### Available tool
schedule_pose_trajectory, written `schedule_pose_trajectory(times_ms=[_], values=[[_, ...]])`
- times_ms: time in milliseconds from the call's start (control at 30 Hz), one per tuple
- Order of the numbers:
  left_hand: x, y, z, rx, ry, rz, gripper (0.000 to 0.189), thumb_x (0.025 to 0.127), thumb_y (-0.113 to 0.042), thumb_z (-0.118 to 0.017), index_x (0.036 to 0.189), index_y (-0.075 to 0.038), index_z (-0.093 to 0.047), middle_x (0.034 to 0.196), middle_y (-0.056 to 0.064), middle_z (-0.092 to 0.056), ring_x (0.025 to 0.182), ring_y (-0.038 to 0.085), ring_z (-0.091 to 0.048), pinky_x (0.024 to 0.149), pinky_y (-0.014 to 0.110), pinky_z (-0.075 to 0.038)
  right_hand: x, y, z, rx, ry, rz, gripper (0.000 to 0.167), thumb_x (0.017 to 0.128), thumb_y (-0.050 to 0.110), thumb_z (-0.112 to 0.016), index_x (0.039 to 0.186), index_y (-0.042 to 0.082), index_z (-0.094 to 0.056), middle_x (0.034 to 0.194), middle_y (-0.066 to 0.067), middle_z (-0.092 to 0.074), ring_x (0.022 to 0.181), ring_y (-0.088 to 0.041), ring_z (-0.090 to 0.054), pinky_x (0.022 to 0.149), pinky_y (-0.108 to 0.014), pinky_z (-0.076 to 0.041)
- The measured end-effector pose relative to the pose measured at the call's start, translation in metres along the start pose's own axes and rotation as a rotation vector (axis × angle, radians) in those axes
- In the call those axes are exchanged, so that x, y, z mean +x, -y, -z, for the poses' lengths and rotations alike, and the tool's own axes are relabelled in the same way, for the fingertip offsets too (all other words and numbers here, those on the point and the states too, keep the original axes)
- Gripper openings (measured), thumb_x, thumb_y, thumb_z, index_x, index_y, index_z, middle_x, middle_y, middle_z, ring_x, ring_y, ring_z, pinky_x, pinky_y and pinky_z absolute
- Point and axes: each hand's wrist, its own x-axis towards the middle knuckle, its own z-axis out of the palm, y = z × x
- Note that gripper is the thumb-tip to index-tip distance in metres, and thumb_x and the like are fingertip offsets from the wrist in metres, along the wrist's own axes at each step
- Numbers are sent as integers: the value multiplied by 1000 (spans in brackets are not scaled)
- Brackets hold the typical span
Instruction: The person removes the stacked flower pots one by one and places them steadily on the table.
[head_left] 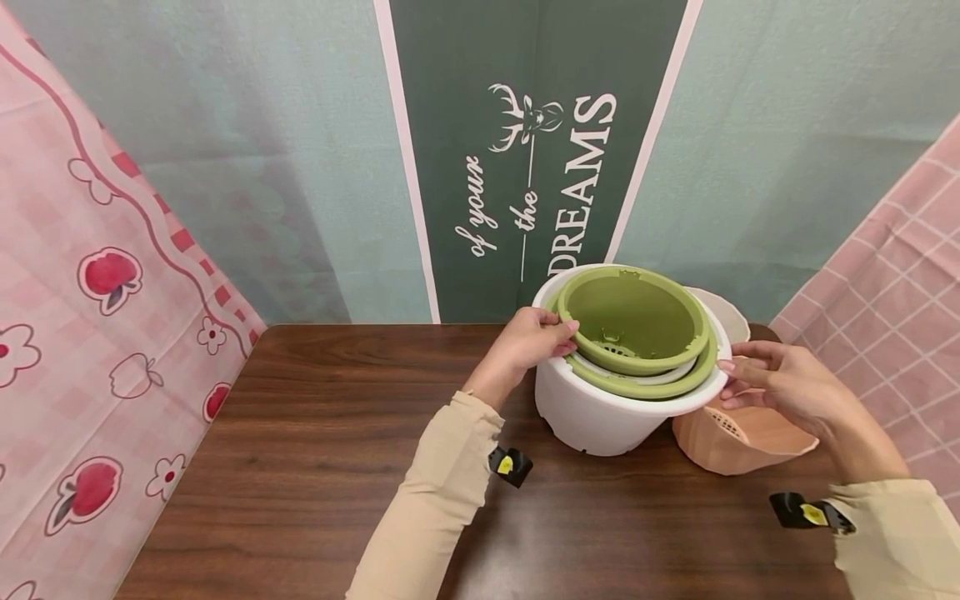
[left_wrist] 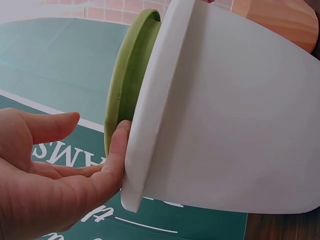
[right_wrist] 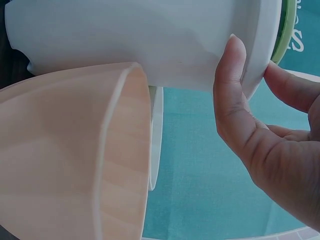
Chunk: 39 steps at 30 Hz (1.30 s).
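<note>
A large white flowerpot (head_left: 592, 417) stands upright on the table with green and white pots nested inside. The innermost, a green flowerpot (head_left: 630, 321), tilts up above the rest. My left hand (head_left: 531, 337) is at the left side of the stack. In the left wrist view, one fingertip touches the gap between the green rim (left_wrist: 122, 85) and the white rim (left_wrist: 160, 100), with the thumb held apart. At the right side, my right hand (head_left: 787, 383) pinches the white pot's rim, thumb against the outer wall (right_wrist: 190, 45) and a finger on top.
A peach-coloured flowerpot (head_left: 720, 454) lies tipped on its side right of the stack, below my right hand. Behind the stack, a white pot (head_left: 723, 312) partly shows. The brown wooden table (head_left: 337, 433) ends at a green curtain (head_left: 337, 208); pink cloths hang at both sides.
</note>
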Motion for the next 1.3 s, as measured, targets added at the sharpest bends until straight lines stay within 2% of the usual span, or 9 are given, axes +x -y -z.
schedule_pose_trajectory(times_ms=[333,600,967,1300], values=[[0,-3,-1,27,8,3,29,93,-7,-52,111,15,-51,100,22,-61,93,26,-63,75,25,-50,-1,0,0,-4,-14,-16,13,91,-3,-49,100,6,-52,80,-14,-65,69,-24,-64,63,-37,-53],[-1,-3,-1,-18,-4,6,26,92,-5,-52,108,16,-52,95,22,-61,93,29,-63,76,27,-50,0,-1,1,-3,-4,-6,14,91,-4,-49,100,7,-53,80,-14,-65,69,-25,-64,63,-37,-53],[2,-2,-1,-91,-24,30,23,91,-4,-53,103,15,-55,75,10,-56,71,15,-59,75,27,-51,-1,2,0,38,19,13,17,92,-7,-45,99,6,-53,79,-14,-65,69,-23,-64,62,-36,-53],[3,-2,-1,-121,-26,50,22,91,-5,-54,104,13,-54,74,8,-55,68,14,-58,75,27,-51,1,-2,1,25,24,7,15,91,-5,-48,99,6,-55,80,-15,-65,70,-24,-64,64,-37,-53]])
